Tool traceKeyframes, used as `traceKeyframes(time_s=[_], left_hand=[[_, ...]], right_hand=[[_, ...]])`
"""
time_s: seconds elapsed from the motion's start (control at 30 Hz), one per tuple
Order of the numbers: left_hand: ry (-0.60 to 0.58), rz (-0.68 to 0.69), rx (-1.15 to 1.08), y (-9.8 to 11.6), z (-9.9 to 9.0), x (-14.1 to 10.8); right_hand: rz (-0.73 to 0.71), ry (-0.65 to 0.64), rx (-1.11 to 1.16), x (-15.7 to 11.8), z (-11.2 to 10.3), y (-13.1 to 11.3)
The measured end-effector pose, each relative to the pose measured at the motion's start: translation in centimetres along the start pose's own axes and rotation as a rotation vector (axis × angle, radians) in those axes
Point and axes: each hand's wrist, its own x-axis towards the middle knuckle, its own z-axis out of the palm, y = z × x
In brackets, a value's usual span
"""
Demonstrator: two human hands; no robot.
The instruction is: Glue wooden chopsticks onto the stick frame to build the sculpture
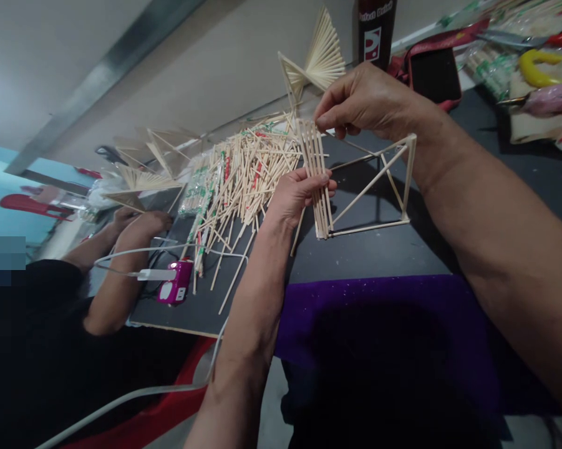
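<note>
A frame of pale wooden sticks [358,188] stands on the dark table, with several sticks [312,149] set side by side along its left side. My left hand [295,194] is closed around these side-by-side sticks at mid-height, thumb in front. At their upper end is my right hand [355,106], thumb and forefinger pinched together; what sits between the fingertips is too small to make out. Behind the left hand lies a large loose pile of sticks [247,174]. A finished-looking fanned stick piece [325,56] stands behind my right hand.
A purple power adapter [174,282] with a white cable lies left of my left forearm. Another person's hands [150,223] are at the left, near more fanned stick pieces [145,178]. A dark bottle [373,31], a phone [434,75] and yellow-handled scissors [540,67] lie toward the back.
</note>
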Motion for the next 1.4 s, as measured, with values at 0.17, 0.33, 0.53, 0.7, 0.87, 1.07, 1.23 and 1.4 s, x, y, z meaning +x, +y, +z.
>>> traceKeyframes(time_s=[0.17,0.33,0.53,0.7,0.87,1.07,1.23,1.4], left_hand=[[0.003,0.009,-0.016,0.17,0.14,-0.24],[0.002,0.014,-0.022,0.32,0.26,-0.50],[0.031,0.009,0.045,0.23,0.15,-0.49],[0.046,0.010,0.093,0.26,0.18,-0.55],[0.037,0.022,0.069,0.24,0.23,-0.61],[0.039,0.017,0.085,0.23,0.23,-0.60],[0.052,-0.003,0.112,0.43,0.28,-0.72],[0.041,0.004,0.087,0.52,0.31,-0.79]], right_hand=[[-0.002,-0.014,-0.011,0.11,0.01,0.18],[-0.004,-0.012,-0.038,0.03,-0.16,0.16],[-0.011,-0.023,-0.022,-0.17,-0.14,0.11],[0.003,-0.025,-0.009,-0.12,-0.03,0.05],[-0.014,-0.032,0.002,0.14,-0.08,0.13],[0.001,-0.020,0.008,0.02,-0.04,0.01],[-0.004,-0.025,0.022,-0.08,-0.03,-0.08],[-0.010,-0.032,0.014,0.11,-0.15,0.15]])
